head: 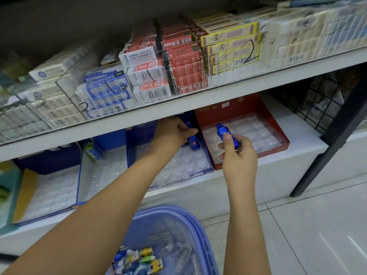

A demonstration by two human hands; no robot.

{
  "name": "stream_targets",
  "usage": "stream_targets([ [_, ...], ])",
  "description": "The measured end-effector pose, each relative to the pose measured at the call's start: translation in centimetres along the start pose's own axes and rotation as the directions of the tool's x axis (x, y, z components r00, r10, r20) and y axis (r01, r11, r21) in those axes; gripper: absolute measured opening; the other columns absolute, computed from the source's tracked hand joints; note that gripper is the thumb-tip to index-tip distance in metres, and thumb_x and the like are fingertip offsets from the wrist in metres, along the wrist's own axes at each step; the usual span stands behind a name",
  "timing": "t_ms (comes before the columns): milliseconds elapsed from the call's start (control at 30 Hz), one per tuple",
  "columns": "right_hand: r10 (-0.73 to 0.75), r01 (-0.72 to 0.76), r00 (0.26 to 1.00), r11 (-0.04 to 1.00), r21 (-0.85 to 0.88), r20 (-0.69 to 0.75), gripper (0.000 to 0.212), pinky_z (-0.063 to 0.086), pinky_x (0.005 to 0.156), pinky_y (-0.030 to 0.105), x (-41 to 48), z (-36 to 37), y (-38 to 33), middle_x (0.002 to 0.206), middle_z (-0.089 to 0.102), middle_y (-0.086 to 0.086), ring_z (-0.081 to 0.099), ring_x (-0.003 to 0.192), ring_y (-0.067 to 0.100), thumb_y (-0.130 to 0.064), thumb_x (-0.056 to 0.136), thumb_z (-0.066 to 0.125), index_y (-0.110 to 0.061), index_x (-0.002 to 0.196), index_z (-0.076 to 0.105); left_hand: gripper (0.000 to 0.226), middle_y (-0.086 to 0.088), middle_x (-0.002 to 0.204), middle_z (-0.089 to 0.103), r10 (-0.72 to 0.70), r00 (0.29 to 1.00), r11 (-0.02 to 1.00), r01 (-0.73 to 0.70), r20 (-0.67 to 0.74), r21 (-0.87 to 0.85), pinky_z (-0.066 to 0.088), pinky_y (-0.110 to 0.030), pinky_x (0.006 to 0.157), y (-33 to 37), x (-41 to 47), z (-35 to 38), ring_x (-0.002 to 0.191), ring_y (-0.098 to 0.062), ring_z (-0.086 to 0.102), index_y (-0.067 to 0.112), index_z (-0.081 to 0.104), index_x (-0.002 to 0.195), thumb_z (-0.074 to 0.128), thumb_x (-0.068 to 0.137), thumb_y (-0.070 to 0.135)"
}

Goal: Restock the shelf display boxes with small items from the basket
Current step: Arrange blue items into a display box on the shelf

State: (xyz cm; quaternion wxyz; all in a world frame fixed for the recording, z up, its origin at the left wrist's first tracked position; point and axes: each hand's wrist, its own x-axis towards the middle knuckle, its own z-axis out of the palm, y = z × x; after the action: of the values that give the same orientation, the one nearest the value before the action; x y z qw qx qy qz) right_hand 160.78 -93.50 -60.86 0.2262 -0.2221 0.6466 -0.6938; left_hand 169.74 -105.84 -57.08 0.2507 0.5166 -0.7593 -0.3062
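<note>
1 small blue bottle (228, 136) is pinched upright by the thumb and fingers of the right hand (238, 153), over the near-left part of the red display box (244, 110). Another bottle (193, 143) stands in the adjoining blue display box (207, 159), just under the left hand (174, 132). That hand's fingers are hidden beneath the shelf (198, 100), so its grip cannot be told. The basket (198, 225) of small items (147, 257) lies between the forearms.

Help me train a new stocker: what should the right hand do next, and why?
Probably move the right hand left and set its held bottle in the blue box next to the standing bottle. Both look alike, the clear tray there has free slots, and the red box by the hand shows no bottles.
</note>
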Motion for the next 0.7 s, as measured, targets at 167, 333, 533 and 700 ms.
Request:
stream_targets([
  [167, -0.017, 0.017, 1.000, 1.000, -0.007, -0.001, 0.007, 0.050, 0.075, 0.030, -0.1, 0.0, 0.1, 0.096, 0.067, -0.001, 0.064, 0.085, 0.021, -0.032, 0.093, 0.053, -0.032, 0.100, 0.054, 0.027, -0.008, 0.076, 0.069, 0.027, 0.996, 0.986, -0.040, 0.082, 0.160, 0.057, -0.038, 0.073, 0.3, 0.3, -0.5, 0.076, -0.023, 0.068, 0.019, 0.056, 0.066, 0.075, 0.079, 0.032],
  [333, 0.026, -0.027, 1.000, 0.999, 0.041, 0.016, 0.013, 0.052, 0.080, 0.035, -0.4, -0.4, 0.1, 0.097, 0.065, -0.003, 0.063, 0.089, 0.023, -0.030, 0.089, 0.059, -0.034, 0.101, 0.058, 0.024, -0.011, 0.092, 0.068, 0.074, 0.990, 0.943, -0.109, 0.122, 0.316, 0.049, -0.033, 0.075, 1.3, -0.1, 0.1, 0.087, -0.025, 0.063, 0.009, 0.061, 0.084, 0.070, 0.083, 0.032],
  [533, 0.062, -0.072, 0.996, 0.982, 0.173, 0.061, 0.020, 0.048, 0.068, 0.019, -0.6, -1.4, -0.9, 0.101, 0.068, -0.003, 0.061, 0.078, 0.012, -0.019, 0.084, 0.068, -0.033, 0.094, 0.060, 0.027, -0.014, 0.098, 0.068, -0.007, 0.985, 0.907, -0.067, 0.174, 0.415, 0.047, -0.031, 0.075, 2.8, -0.2, -0.6, 0.090, -0.027, 0.063, 0.006, 0.062, 0.085, 0.066, 0.087, 0.033],
  [700, -0.011, -0.030, 0.989, 0.963, 0.266, 0.150, 0.029, 0.050, 0.068, 0.012, -0.9, -0.9, -1.4, 0.094, 0.070, -0.005, 0.066, 0.080, 0.001, -0.008, 0.076, 0.074, -0.026, 0.097, 0.063, 0.038, -0.005, 0.083, 0.069, 0.024, 1.000, 0.988, -0.026, 0.014, 0.152, 0.052, -0.030, 0.070, 2.9, -2.0, -1.9, 0.071, -0.015, 0.065, 0.014, 0.064, 0.082, 0.056, 0.087, 0.051],
])
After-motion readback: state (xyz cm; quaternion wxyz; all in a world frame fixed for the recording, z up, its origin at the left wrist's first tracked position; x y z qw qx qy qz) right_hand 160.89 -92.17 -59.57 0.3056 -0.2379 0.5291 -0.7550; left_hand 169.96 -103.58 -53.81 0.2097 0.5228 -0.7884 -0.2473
